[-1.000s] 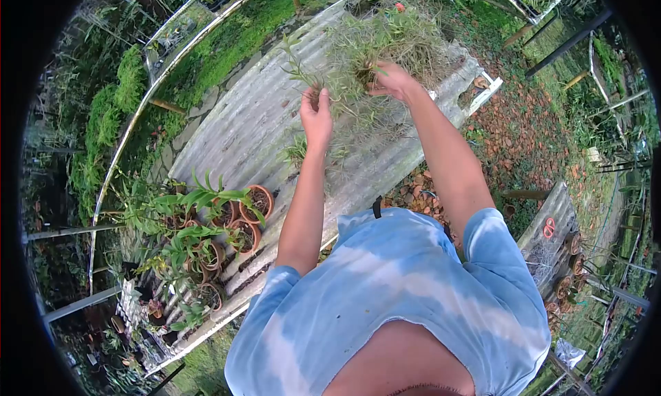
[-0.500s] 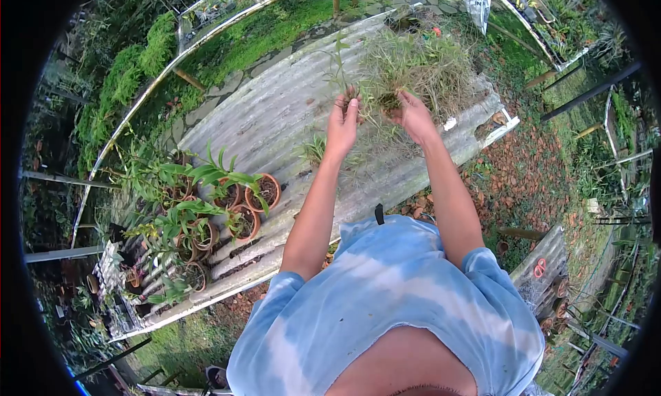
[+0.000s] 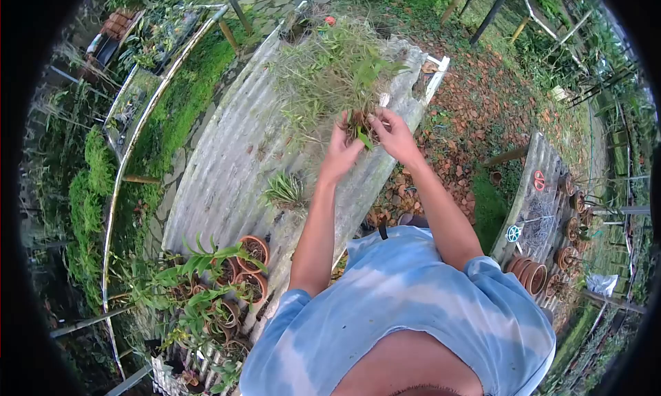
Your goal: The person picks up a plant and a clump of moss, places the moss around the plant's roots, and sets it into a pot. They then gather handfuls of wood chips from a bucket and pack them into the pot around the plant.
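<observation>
My left hand point(image 3: 341, 153) and my right hand point(image 3: 395, 138) are close together over the corrugated sheet tabletop point(image 3: 220, 148). Between them is a leafy plant point(image 3: 359, 126) with brown, root-like strands at its base and a green leaf hanging low. The fingers of both hands are closed on it, the right thumb and fingertips pinching its side. Just beyond lies a large heap of tangled grassy plants point(image 3: 323, 72), overlapping the held plant's upper part, so its outline is hard to make out. A small tufted plant point(image 3: 284, 189) lies on the sheet, left of my left forearm.
Potted leafy plants in terracotta pots point(image 3: 253, 253) crowd the near left end of the table. At right, a second corrugated bench point(image 3: 527, 207) carries red-handled scissors point(image 3: 539, 180), a round teal-and-white object point(image 3: 513, 233) and stacked pots point(image 3: 529, 275). Fallen leaves point(image 3: 454, 141) cover the ground between.
The view has turned toward the right. Earlier my hands were apart, each with its own rooted plant piece; now they have come together around one plant.
</observation>
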Action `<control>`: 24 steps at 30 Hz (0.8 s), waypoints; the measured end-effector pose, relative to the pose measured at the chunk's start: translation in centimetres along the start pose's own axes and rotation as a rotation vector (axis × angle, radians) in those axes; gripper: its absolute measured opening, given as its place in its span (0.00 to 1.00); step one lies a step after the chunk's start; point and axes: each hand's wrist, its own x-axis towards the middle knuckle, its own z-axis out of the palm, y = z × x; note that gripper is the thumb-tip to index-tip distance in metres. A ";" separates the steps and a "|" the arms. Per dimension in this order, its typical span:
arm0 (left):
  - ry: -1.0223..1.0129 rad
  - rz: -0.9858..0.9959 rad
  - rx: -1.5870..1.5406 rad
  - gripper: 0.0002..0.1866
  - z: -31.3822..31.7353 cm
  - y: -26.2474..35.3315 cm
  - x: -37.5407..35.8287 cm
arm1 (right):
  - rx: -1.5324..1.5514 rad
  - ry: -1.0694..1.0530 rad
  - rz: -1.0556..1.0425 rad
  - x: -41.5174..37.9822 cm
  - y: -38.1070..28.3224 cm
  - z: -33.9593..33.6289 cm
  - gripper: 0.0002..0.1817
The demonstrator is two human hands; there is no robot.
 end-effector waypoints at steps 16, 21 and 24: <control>-0.499 -0.080 0.205 0.32 18.8 -9.9 -4.2 | 0.178 0.508 0.099 -19.4 0.9 -16.3 0.08; -0.665 -0.359 0.245 0.25 24.8 -11.7 -10.3 | 0.137 0.669 0.009 -29.1 5.5 -21.6 0.08; -0.656 -0.310 0.263 0.16 28.2 -13.4 -13.2 | 0.244 0.714 -0.030 -34.3 7.3 -23.6 0.08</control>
